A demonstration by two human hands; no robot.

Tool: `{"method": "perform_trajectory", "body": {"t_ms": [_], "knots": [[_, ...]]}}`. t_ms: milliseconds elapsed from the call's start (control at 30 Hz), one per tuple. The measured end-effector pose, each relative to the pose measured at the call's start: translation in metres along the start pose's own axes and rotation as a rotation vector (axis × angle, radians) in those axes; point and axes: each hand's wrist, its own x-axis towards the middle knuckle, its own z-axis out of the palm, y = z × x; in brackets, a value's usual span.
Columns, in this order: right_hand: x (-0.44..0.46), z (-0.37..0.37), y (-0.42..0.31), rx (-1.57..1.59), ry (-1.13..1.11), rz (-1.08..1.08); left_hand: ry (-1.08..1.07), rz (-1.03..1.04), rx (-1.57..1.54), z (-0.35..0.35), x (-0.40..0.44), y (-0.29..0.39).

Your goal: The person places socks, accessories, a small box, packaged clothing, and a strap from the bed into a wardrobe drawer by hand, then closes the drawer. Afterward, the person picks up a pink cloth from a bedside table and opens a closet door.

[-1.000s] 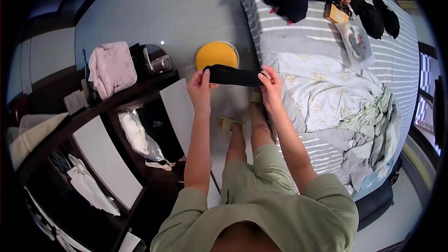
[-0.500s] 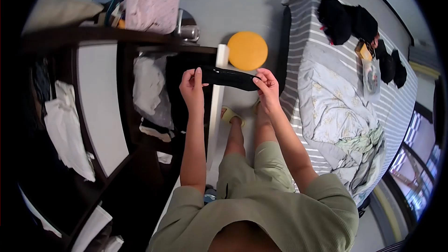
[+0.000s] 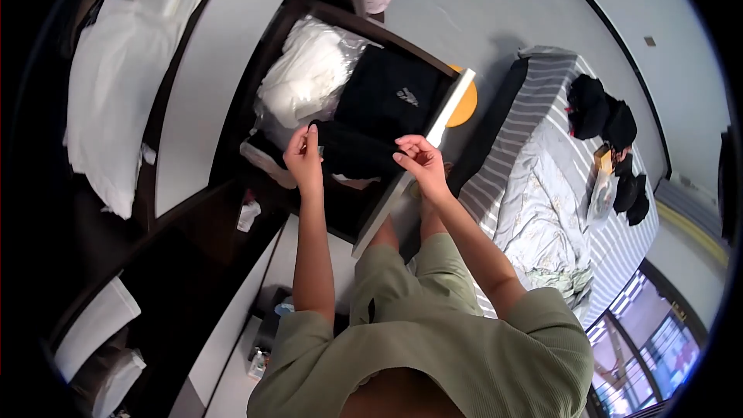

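A folded black cloth (image 3: 356,149) is stretched between my two hands, above an open drawer (image 3: 453,108). My left hand (image 3: 305,156) pinches its left end, and my right hand (image 3: 422,162) pinches the right end. Inside the drawer, behind the cloth, lie a black garment with a light logo (image 3: 387,91) and white items in clear plastic (image 3: 306,70). The black cloth blends with the dark drawer contents, so its lower edge is hard to make out.
White clothes (image 3: 120,93) lie in the open cabinet at left. A yellow round stool (image 3: 465,104) stands beyond the drawer front. On the right, a striped bed (image 3: 542,93) holds a rumpled quilt (image 3: 542,201) and black items (image 3: 600,112).
The view has turned left toward the cabinet, so the drawer now lies beneath my hands. Both hands still hold the black cloth, which was over the floor a second ago.
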Motion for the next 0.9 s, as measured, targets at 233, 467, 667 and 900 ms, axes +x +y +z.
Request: {"method": "perform_trajectory", "body": {"t_ms": [233, 467, 667, 900], "knots": [[-0.005, 0.053, 0.042, -0.146, -0.172, 0.207, 0.134, 0.086, 0.033, -0.078, 0.016, -0.035], [-0.006, 0.093, 0.088, -0.221, -0.310, 0.315, 0.253, 0.083, -0.012, -0.132, 0.036, -0.053], [0.002, 0.126, 0.108, -0.300, -0.341, 0.319, 0.297, 0.101, 0.050, -0.157, 0.054, -0.036], [0.019, 0.139, 0.135, -0.256, -0.389, 0.466, 0.344, 0.094, 0.128, -0.170, 0.059, -0.025]]}}
